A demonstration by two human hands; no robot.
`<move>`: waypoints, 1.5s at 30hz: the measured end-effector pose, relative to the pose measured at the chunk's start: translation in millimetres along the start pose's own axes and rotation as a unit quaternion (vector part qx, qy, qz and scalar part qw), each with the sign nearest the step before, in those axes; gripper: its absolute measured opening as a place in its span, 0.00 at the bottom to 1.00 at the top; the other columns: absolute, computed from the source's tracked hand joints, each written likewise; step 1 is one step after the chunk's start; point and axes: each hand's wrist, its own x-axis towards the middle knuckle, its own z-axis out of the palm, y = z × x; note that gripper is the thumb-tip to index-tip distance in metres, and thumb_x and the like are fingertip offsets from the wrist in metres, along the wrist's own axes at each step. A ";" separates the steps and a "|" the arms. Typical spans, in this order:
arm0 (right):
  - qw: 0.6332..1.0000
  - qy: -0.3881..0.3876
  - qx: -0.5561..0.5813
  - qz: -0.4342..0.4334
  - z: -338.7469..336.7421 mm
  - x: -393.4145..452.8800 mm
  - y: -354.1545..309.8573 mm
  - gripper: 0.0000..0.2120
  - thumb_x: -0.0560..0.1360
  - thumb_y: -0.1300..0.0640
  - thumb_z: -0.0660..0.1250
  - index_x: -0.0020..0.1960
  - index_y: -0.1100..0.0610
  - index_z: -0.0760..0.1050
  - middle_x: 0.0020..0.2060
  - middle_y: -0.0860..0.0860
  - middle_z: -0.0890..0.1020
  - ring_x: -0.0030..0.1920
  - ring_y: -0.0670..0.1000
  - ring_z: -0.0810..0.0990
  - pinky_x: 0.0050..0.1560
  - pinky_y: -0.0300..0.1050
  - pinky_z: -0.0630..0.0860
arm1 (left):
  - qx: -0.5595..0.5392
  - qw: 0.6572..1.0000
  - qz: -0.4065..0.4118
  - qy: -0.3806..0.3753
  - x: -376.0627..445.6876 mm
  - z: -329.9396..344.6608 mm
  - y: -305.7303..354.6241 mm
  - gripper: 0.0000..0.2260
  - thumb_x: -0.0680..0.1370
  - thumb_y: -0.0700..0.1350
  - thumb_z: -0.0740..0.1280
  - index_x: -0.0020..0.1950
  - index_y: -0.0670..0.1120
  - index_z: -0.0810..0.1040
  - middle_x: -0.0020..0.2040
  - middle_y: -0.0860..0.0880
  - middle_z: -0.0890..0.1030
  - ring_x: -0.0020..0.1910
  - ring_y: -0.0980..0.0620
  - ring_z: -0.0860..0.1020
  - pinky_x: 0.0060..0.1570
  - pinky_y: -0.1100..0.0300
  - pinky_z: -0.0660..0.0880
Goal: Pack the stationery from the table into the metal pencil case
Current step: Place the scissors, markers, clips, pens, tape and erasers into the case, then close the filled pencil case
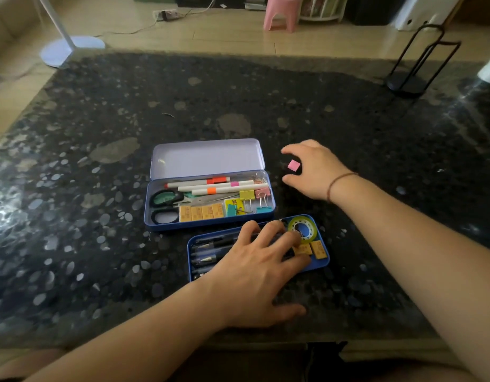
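Case [208,199]: open on the dark table [100,133], lid back, ready to be filled; already holds markers, scissors, clips, erasers.
Tray [319,264]: lies just in front of the case, with tape [303,229], erasers and pens.
Left hand [255,268]: fingers spread flat over the tray, likely steadying it.
Right hand [314,169]: right of the case, wide open over a pink piece [293,165], not yet gripping.
Hidden: pens under the left hand; what the pink piece is, unclear.

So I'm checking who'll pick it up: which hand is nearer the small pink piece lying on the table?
Right. The right hand arches over the small pink piece, fingers and thumb either side of it. The left hand lies on the blue tray, well nearer the person.
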 end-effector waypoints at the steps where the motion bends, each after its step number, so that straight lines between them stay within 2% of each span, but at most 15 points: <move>1: 1.000 -0.006 -0.010 0.002 3.2 7.4 -3.0 0.23 0.73 0.54 0.70 0.67 0.49 0.70 0.63 0.51 0.71 0.58 0.50 0.74 0.57 0.47 0.73 | 0.001 1.000 0.000 -0.002 -1.1 -0.2 -0.3 0.30 0.73 0.69 0.58 0.70 0.56 0.65 0.71 0.49 0.63 0.71 0.44 0.58 0.67 0.41 0.59; 5: 0.998 0.033 -0.050 0.011 -0.2 6.4 -3.7 0.06 0.74 0.59 0.68 0.50 0.53 0.79 0.51 0.52 0.78 0.50 0.52 0.78 0.50 0.46 0.76 | -0.010 1.000 0.005 0.011 -6.8 -7.1 -6.9 0.29 0.74 0.68 0.58 0.72 0.58 0.63 0.73 0.50 0.61 0.72 0.45 0.57 0.67 0.43 0.57; 9: 0.994 0.063 0.094 0.001 -23.2 -57.9 6.4 0.06 0.73 0.61 0.69 0.41 0.50 0.79 0.38 0.45 0.81 0.40 0.45 0.81 0.43 0.39 0.76 | -0.028 0.998 -0.045 0.038 -14.1 -15.1 -22.3 0.31 0.72 0.69 0.58 0.72 0.58 0.62 0.72 0.53 0.62 0.71 0.48 0.57 0.68 0.46 0.57; 12: 0.975 -0.036 0.218 0.034 -28.9 -122.4 0.6 0.09 0.72 0.61 0.71 0.41 0.47 0.82 0.37 0.42 0.84 0.39 0.38 0.82 0.44 0.36 0.78 | -0.021 0.997 -0.070 0.032 -17.5 -15.2 -28.4 0.34 0.71 0.70 0.59 0.73 0.57 0.60 0.71 0.54 0.62 0.71 0.48 0.58 0.69 0.46 0.58; 17: 0.990 -0.028 0.138 0.029 0.0 -154.4 6.0 0.10 0.72 0.59 0.71 0.43 0.43 0.82 0.40 0.35 0.81 0.47 0.35 0.78 0.59 0.40 0.74 | -0.010 0.996 -0.083 0.033 -18.4 -12.8 -26.6 0.35 0.70 0.69 0.60 0.73 0.56 0.61 0.71 0.53 0.64 0.69 0.48 0.59 0.67 0.47 0.60; 20: 0.995 -0.008 0.104 -0.001 5.7 -152.9 5.5 0.10 0.73 0.62 0.70 0.45 0.46 0.83 0.42 0.36 0.79 0.45 0.34 0.76 0.51 0.24 0.69 | -0.009 0.996 -0.087 0.034 -17.4 -11.8 -24.1 0.35 0.70 0.69 0.60 0.73 0.55 0.61 0.71 0.53 0.64 0.69 0.48 0.59 0.66 0.47 0.60; 22: 0.996 0.003 0.084 -0.015 9.0 -150.9 7.2 0.10 0.73 0.63 0.70 0.45 0.48 0.83 0.43 0.36 0.76 0.45 0.34 0.75 0.45 0.19 0.66 | -0.010 0.996 -0.086 0.031 -16.9 -12.3 -24.0 0.34 0.70 0.68 0.60 0.73 0.55 0.61 0.70 0.54 0.64 0.69 0.49 0.59 0.66 0.47 0.59; 26: 0.998 -0.016 0.044 -0.039 16.9 -145.8 7.1 0.09 0.73 0.59 0.69 0.50 0.48 0.82 0.47 0.39 0.75 0.48 0.37 0.74 0.47 0.25 0.68 | -0.011 0.996 -0.081 0.022 -16.4 -13.0 -26.4 0.34 0.71 0.68 0.60 0.73 0.56 0.61 0.70 0.54 0.65 0.69 0.49 0.59 0.66 0.47 0.60; 31: 0.998 0.019 0.036 -0.041 23.1 -146.5 7.3 0.07 0.71 0.56 0.73 0.47 0.46 0.79 0.43 0.40 0.74 0.45 0.40 0.74 0.45 0.32 0.72 | -0.014 0.997 -0.079 0.022 -16.1 -12.5 -25.4 0.34 0.70 0.68 0.61 0.73 0.56 0.61 0.70 0.54 0.65 0.69 0.48 0.60 0.66 0.46 0.61; 33: 0.997 0.047 0.051 -0.025 19.2 -147.2 10.6 0.11 0.70 0.56 0.73 0.49 0.44 0.77 0.44 0.39 0.74 0.45 0.38 0.74 0.44 0.31 0.71 | -0.014 0.997 -0.074 0.016 -17.2 -14.5 -26.6 0.34 0.70 0.68 0.61 0.73 0.56 0.60 0.72 0.54 0.63 0.70 0.48 0.59 0.67 0.46 0.60; 35: 0.994 0.046 0.099 -0.014 10.2 -147.3 15.7 0.23 0.69 0.55 0.74 0.60 0.41 0.72 0.52 0.36 0.70 0.49 0.34 0.71 0.48 0.30 0.71 | -0.013 0.997 -0.069 0.016 -22.0 -20.2 -30.3 0.35 0.70 0.69 0.61 0.73 0.57 0.60 0.72 0.54 0.62 0.70 0.48 0.58 0.68 0.46 0.60; 37: 0.994 -0.068 0.085 -0.024 0.6 -145.9 19.8 0.43 0.66 0.51 0.76 0.70 0.34 0.54 0.61 0.32 0.59 0.59 0.32 0.61 0.63 0.37 0.67 | -0.011 0.995 -0.091 0.026 -33.2 -28.4 -35.7 0.35 0.68 0.71 0.61 0.71 0.57 0.62 0.70 0.55 0.63 0.69 0.49 0.60 0.68 0.46 0.61; 39: 0.985 -0.169 0.016 -0.038 -5.5 -137.5 20.7 0.55 0.63 0.47 0.77 0.71 0.32 0.38 0.66 0.30 0.52 0.67 0.37 0.53 0.70 0.43 0.61 | -0.004 0.988 -0.146 0.041 -50.8 -34.8 -41.1 0.36 0.65 0.74 0.60 0.67 0.57 0.64 0.64 0.56 0.68 0.64 0.51 0.65 0.64 0.49 0.66; 42: 0.978 -0.204 0.034 -0.016 -6.7 -122.0 20.5 0.58 0.60 0.47 0.79 0.70 0.30 0.37 0.70 0.39 0.56 0.68 0.41 0.55 0.70 0.47 0.63 | 0.003 0.973 -0.228 0.028 -78.2 -33.5 -42.6 0.41 0.60 0.78 0.59 0.68 0.57 0.60 0.63 0.57 0.71 0.60 0.53 0.69 0.60 0.54 0.68; 45: 0.978 -0.199 0.068 -0.005 -4.6 -120.5 24.1 0.56 0.59 0.48 0.80 0.68 0.26 0.41 0.68 0.40 0.59 0.66 0.41 0.61 0.70 0.47 0.64 | -0.030 0.964 -0.262 0.027 -93.3 -20.9 -36.8 0.45 0.61 0.76 0.62 0.72 0.57 0.54 0.67 0.58 0.69 0.63 0.54 0.68 0.63 0.56 0.67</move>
